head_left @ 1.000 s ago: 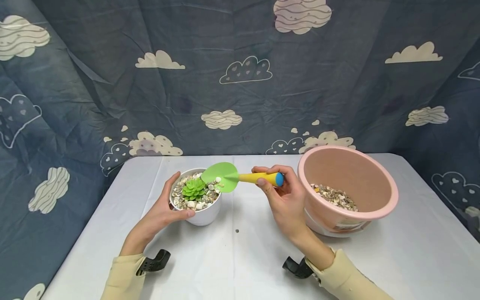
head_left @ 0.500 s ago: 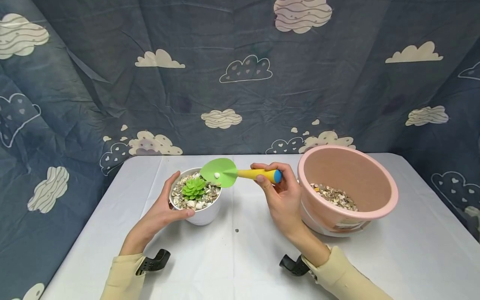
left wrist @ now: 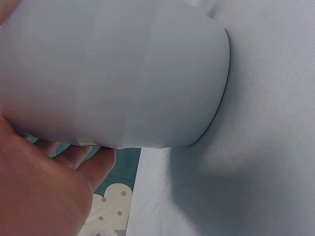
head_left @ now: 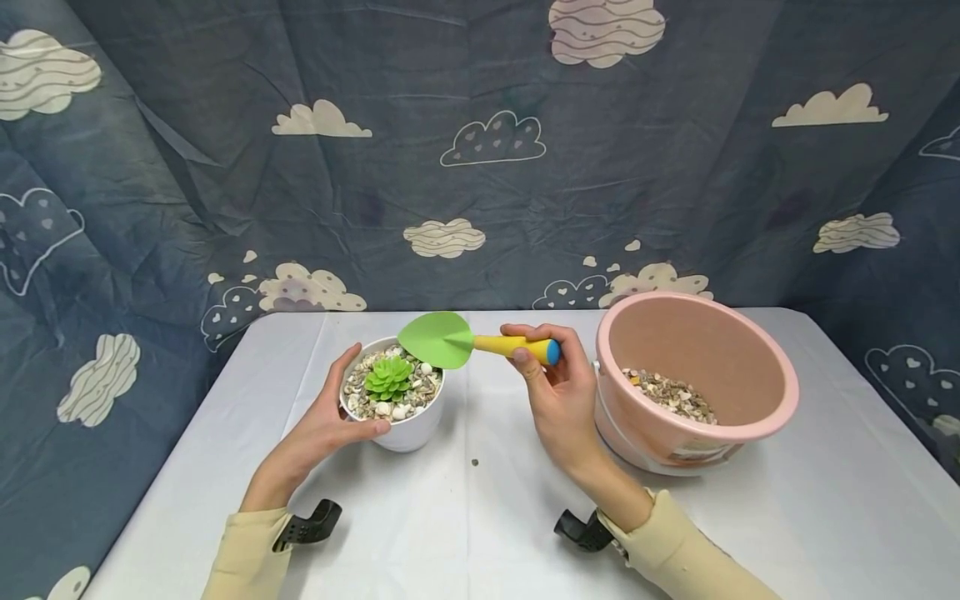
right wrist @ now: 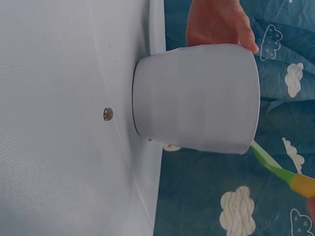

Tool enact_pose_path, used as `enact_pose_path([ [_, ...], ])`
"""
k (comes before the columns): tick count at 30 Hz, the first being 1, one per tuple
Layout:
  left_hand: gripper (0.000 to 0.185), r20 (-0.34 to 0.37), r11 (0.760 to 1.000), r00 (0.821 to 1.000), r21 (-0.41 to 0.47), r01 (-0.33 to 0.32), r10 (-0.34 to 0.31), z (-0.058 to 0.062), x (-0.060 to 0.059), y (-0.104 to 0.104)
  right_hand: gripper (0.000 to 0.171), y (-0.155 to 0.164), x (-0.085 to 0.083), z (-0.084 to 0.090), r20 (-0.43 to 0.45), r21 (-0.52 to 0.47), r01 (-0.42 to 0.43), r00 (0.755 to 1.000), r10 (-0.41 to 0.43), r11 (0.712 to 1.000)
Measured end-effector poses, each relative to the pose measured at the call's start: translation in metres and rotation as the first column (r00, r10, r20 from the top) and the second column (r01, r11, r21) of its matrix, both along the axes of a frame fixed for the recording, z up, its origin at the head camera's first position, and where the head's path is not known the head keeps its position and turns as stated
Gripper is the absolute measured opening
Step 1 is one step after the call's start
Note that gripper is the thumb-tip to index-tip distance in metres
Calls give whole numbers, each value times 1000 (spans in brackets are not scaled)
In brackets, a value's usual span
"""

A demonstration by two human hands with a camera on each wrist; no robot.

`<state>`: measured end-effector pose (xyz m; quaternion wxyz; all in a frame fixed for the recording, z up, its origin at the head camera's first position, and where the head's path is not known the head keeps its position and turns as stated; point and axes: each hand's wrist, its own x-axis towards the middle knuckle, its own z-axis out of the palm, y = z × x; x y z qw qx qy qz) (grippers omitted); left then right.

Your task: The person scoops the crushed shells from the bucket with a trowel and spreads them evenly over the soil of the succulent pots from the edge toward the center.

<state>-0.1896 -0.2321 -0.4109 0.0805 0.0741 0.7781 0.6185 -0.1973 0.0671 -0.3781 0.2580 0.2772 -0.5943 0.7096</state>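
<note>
My left hand (head_left: 322, 417) grips a white plant pot (head_left: 408, 433) by its left side, thumb at the near rim. The pot stands upright on the table; a bright green succulent (head_left: 388, 379) sits amid pebbles and shells in it. Fingers show along the pot's wall (left wrist: 123, 73) in the left wrist view. My right hand (head_left: 562, 400) pinches the yellow, blue-ended handle of a small trowel (head_left: 437, 340). Its green blade is bare and tilted, overlapping the pot's far right rim in the head view. From the right wrist, the trowel blade (right wrist: 269, 162) shows right at the rim.
A pink bucket (head_left: 697, 308) with a layer of mixed pebbles (head_left: 671, 395) stands to the right, close beside my right hand. One small dark pebble (head_left: 475, 462) lies on the white tablecloth (head_left: 420, 533). A dark cloud-patterned cloth (head_left: 495, 208) hangs behind.
The trowel has risen slightly and tilted; the white pebbles on its blade have slid off toward the pot. My right hand has shifted a little left. My left hand keeps its hold.
</note>
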Motion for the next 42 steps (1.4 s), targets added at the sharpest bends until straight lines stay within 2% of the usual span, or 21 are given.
enact_pose_path([
  [10,113,12,1000,1000,10,12,-12,1,1,1,22,3,-2,1,27,-86,-9,1000,11,996],
  [17,114,7,1000,1000,-8,2,-2,2,1,1,21,7,-1,8,102,-215,-48,992,71,975],
  [27,114,3,1000,1000,-13,2,-2,3,1,1,17,17,8,28,206,-334,-44,971,118,941],
  [35,113,-7,1000,1000,-11,3,-3,3,0,0,17,34,16,49,189,-434,-69,968,166,898],
  [42,113,-9,1000,1000,-6,9,-9,1,1,0,21,56,23,66,189,-458,-62,968,166,887],
])
